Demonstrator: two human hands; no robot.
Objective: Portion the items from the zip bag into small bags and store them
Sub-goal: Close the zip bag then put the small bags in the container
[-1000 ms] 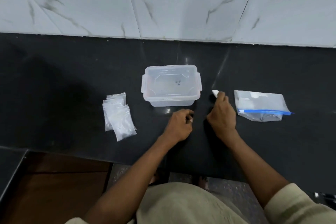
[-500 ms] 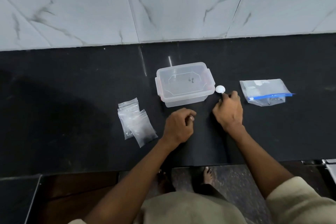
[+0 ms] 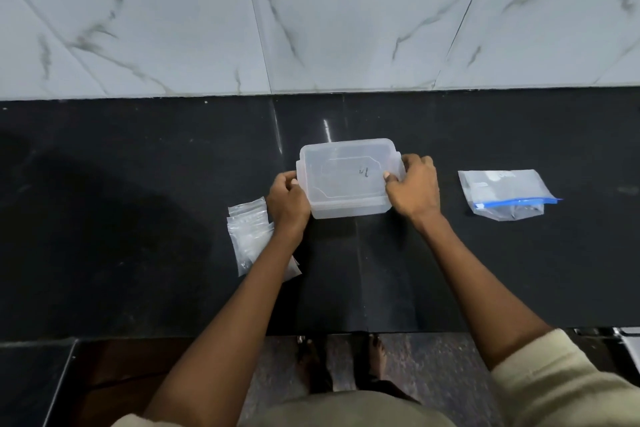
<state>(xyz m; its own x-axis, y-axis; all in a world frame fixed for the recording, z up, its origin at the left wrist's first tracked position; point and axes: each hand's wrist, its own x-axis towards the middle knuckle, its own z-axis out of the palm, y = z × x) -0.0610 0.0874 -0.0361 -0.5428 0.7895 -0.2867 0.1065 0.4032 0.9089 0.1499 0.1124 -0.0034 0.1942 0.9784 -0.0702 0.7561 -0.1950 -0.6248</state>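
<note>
Left hand (image 3: 288, 202) and right hand (image 3: 412, 186) grip opposite ends of the lidded clear plastic container (image 3: 348, 178) on the black counter (image 3: 138, 218).

Lidded clear plastic container (image 3: 348, 178) on black countertop (image 3: 138, 218), gripped at left end by left hand (image 3: 288, 202), right end by right hand (image 3: 412, 188). Small bags (image 3: 247, 236) left; blue-zip bag (image 3: 504, 194) well right.
</note>
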